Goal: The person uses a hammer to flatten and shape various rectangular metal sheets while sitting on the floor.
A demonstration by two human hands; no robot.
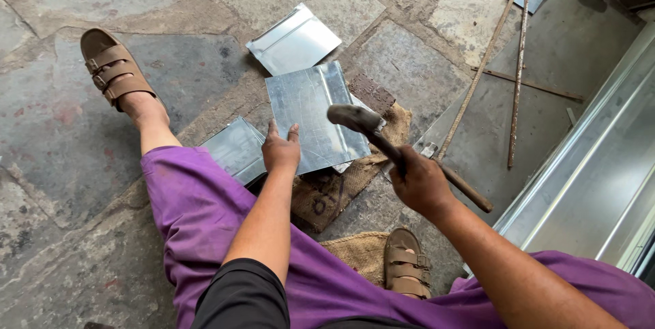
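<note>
A shiny folded sheet-metal piece lies on burlap in front of me. My left hand presses flat on its near left edge, fingers apart. My right hand grips the wooden handle of a hammer, whose head hangs just above the sheet's right side. A second metal piece lies beyond it, and a third sits partly under my left hand and knee.
I sit on a stone floor in purple trousers and brown sandals. Burlap sacking lies under the work. Thin rusty rods rest on a large steel sheet. A long metal channel runs along the right.
</note>
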